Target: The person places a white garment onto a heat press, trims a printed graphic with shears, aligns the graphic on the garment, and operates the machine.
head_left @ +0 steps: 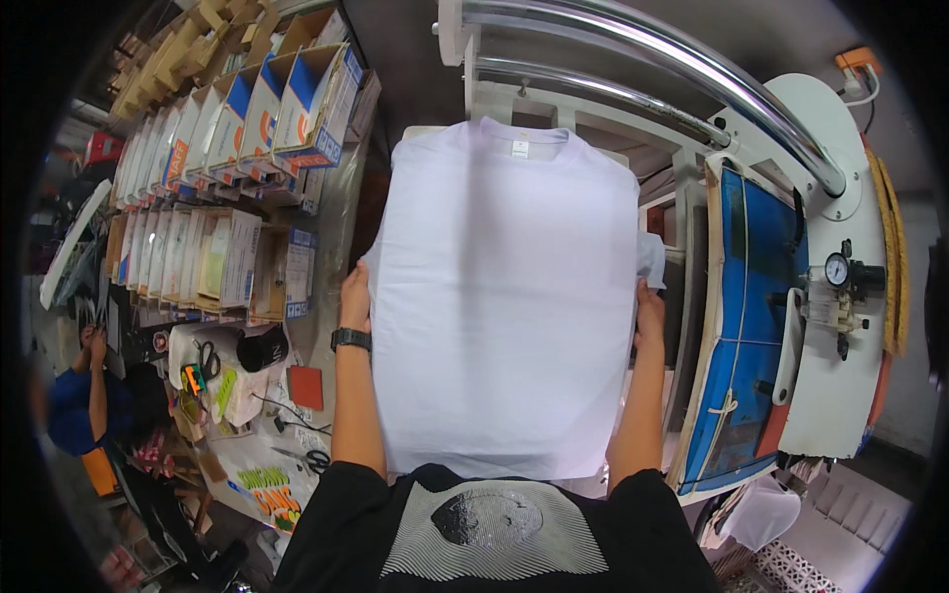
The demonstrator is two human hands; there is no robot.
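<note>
A white T-shirt (509, 316) lies spread over a flat platen, its neckline at the far end with a small label inside the collar. At the shirt's left edge is my left hand (356, 298), a black watch on its wrist and its fingers closed on the fabric. Across from it, my right hand (648, 312) pinches the right edge just below the bunched sleeve (650, 259). Some fingertips of both hands are hidden by cloth. Only a corner of the pale platen (420, 131) shows past the left shoulder.
Chrome bars (652, 64) of a press frame cross beyond the shirt. On the right stands a blue heated-press panel (746, 326) tied with cord, beside a pressure gauge (837, 269). Cardboard bins (227, 257), scissors (316, 461) and a red card (306, 387) are left; another person (94, 395) sits farther left.
</note>
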